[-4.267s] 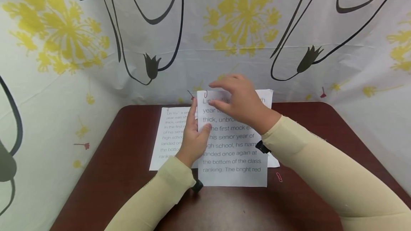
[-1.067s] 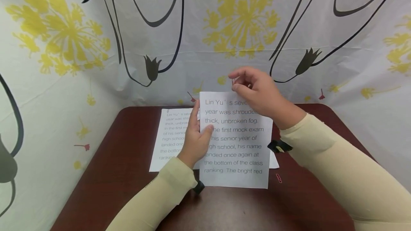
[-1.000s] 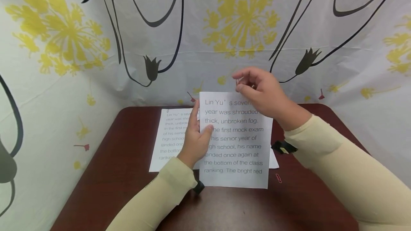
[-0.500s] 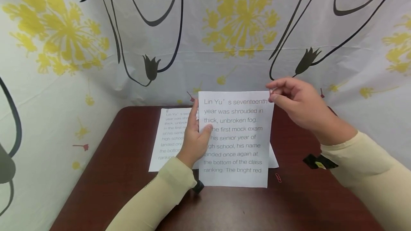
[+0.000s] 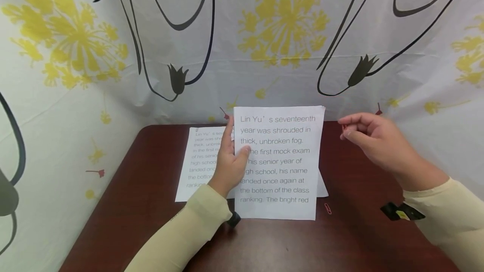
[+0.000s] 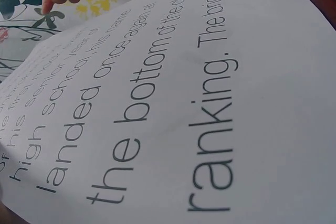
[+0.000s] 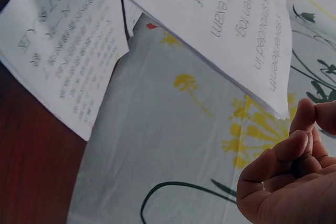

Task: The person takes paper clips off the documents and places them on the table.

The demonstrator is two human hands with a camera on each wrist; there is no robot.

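Observation:
My left hand (image 5: 230, 160) grips the left edge of a printed sheaf of paper (image 5: 277, 160), thumb on its face, holding it tilted up off the dark red table (image 5: 151, 205). Its large print fills the left wrist view (image 6: 173, 108). To the right of the sheaf and clear of it, my right hand (image 5: 345, 130) hovers above the table, thumb and forefinger pinching a small red paper clip (image 5: 343, 127). In the right wrist view the pinched fingertips (image 7: 310, 114) sit below the sheaf's far corner (image 7: 278, 111); the clip itself is hidden there.
A second printed sheet (image 5: 198, 163) lies flat on the table to the left, and another sheet (image 5: 322, 188) peeks out under the held one. A loose red paper clip (image 5: 328, 209) lies near the sheaf's lower right corner. Flowered cloth (image 5: 264, 45) walls in the table.
My right hand lifted from the top of the sheaf and swung right and down, carrying the clip away. The left hand and the sheaf stayed put.

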